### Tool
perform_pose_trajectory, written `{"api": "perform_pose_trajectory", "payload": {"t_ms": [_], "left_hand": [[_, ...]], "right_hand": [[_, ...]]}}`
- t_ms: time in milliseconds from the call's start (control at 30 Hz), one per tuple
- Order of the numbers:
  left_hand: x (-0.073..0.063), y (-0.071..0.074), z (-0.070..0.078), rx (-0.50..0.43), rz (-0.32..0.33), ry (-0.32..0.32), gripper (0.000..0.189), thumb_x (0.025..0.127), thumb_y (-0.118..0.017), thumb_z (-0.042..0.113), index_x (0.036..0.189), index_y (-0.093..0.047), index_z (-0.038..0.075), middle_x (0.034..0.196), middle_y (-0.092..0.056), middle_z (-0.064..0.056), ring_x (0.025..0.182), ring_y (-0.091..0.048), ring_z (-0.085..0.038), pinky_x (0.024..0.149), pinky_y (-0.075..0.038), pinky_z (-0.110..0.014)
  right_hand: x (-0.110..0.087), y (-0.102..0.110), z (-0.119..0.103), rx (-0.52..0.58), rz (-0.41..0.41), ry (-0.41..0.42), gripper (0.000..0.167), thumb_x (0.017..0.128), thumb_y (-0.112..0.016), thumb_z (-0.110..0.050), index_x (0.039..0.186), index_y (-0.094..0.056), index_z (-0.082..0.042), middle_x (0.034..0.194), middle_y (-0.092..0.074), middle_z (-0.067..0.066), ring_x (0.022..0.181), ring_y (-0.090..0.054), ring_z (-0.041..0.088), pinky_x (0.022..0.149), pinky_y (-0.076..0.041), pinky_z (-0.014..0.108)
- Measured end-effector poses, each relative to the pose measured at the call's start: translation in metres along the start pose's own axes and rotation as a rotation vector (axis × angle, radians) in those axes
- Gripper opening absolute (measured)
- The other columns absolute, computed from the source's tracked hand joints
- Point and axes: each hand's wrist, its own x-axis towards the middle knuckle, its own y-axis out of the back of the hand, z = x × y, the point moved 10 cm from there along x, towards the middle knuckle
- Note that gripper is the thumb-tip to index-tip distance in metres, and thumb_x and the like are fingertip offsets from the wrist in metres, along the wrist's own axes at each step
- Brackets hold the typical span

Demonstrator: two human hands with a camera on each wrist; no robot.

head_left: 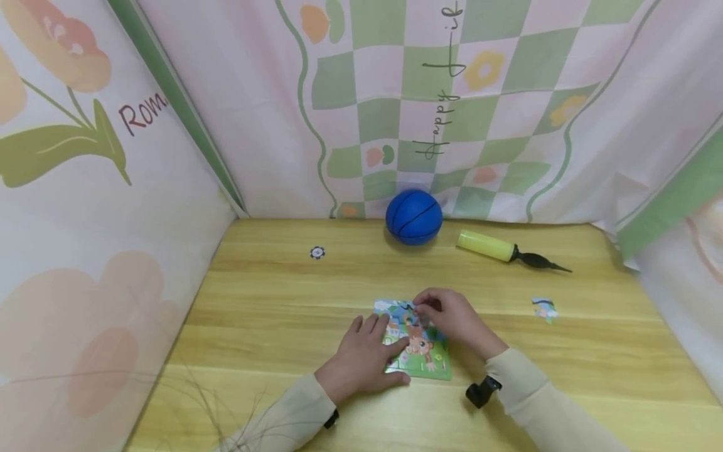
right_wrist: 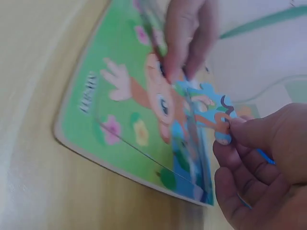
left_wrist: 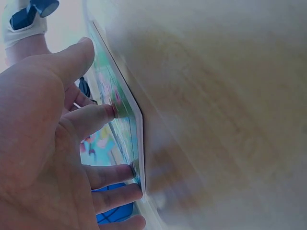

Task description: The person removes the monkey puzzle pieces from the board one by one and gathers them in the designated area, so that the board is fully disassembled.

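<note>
A jigsaw puzzle (head_left: 420, 369) with a cartoon monkey on green ground lies on the wooden table. My left hand (head_left: 361, 361) rests at its left side, fingers spread and fairly straight; the left wrist view shows fingertips touching the puzzle's edge (left_wrist: 139, 139). Over the upper right part of the puzzle, my right hand (head_left: 454, 317) pinches a puzzle piece (right_wrist: 213, 115) between thumb and fingers. That piece is blue and orange-brown, tilted above the board in the right wrist view. Part of the puzzle is hidden beneath both hands.
Another puzzle piece (head_left: 545, 309) lies to the right on the table. Farther back are a blue ball (head_left: 414, 217), a yellow hand pump (head_left: 487, 245) with a black nozzle, and a small gear-shaped item (head_left: 317, 252). Printed curtains (head_left: 260, 125) enclose the table's back and sides.
</note>
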Motion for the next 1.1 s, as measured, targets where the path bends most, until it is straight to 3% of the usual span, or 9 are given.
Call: {"api": "perform_pose_trajectory", "payload": {"t_ms": [200, 367, 567, 967, 1100], "left_hand": [[0.002, -0.002, 0.000, -0.022, -0.006, -0.003, 0.080, 0.088, -0.032, 0.085, 0.156, -0.036, 0.044, 0.162, -0.027, -0.019, 0.146, -0.029, -0.037, 0.116, -0.025, -0.058], [0.001, -0.003, 0.000, -0.018, -0.011, 0.000, 0.080, 0.088, -0.031, 0.085, 0.156, -0.036, 0.044, 0.162, -0.026, -0.019, 0.147, -0.028, -0.038, 0.116, -0.024, -0.058], [0.002, -0.007, 0.000, -0.014, -0.012, -0.001, 0.081, 0.087, -0.029, 0.087, 0.156, -0.035, 0.045, 0.163, -0.026, -0.018, 0.147, -0.028, -0.037, 0.116, -0.024, -0.058], [0.002, -0.003, 0.002, -0.021, -0.009, -0.008, 0.080, 0.088, -0.032, 0.085, 0.156, -0.036, 0.044, 0.162, -0.027, -0.018, 0.147, -0.028, -0.037, 0.116, -0.024, -0.058], [0.002, -0.002, 0.002, -0.022, -0.003, -0.005, 0.080, 0.088, -0.032, 0.085, 0.156, -0.037, 0.043, 0.162, -0.027, -0.019, 0.146, -0.029, -0.038, 0.116, -0.024, -0.058]], "right_hand": [[-0.011, 0.042, 0.026, 0.027, -0.030, -0.017, 0.013, 0.099, -0.068, -0.017, 0.110, -0.073, -0.010, 0.099, -0.071, -0.001, 0.090, -0.065, 0.017, 0.082, -0.055, 0.039], [-0.027, 0.089, 0.071, -0.059, -0.058, -0.065, 0.020, 0.100, -0.068, -0.024, 0.113, -0.073, -0.010, 0.105, -0.071, 0.001, 0.097, -0.065, 0.020, 0.088, -0.053, 0.045], [-0.039, 0.125, 0.112, -0.130, -0.069, -0.144, 0.023, 0.100, -0.068, -0.024, 0.114, -0.073, -0.007, 0.105, -0.070, 0.004, 0.098, -0.063, 0.023, 0.081, -0.051, 0.039], [-0.041, 0.132, 0.126, -0.140, -0.089, -0.145, 0.018, 0.097, -0.069, -0.013, 0.108, -0.073, 0.001, 0.098, -0.071, 0.005, 0.089, -0.063, 0.021, 0.075, -0.052, 0.034], [-0.040, 0.131, 0.126, -0.146, -0.085, -0.139, 0.016, 0.097, -0.069, -0.012, 0.108, -0.073, 0.000, 0.098, -0.071, 0.004, 0.090, -0.063, 0.021, 0.079, -0.051, 0.037]]}}
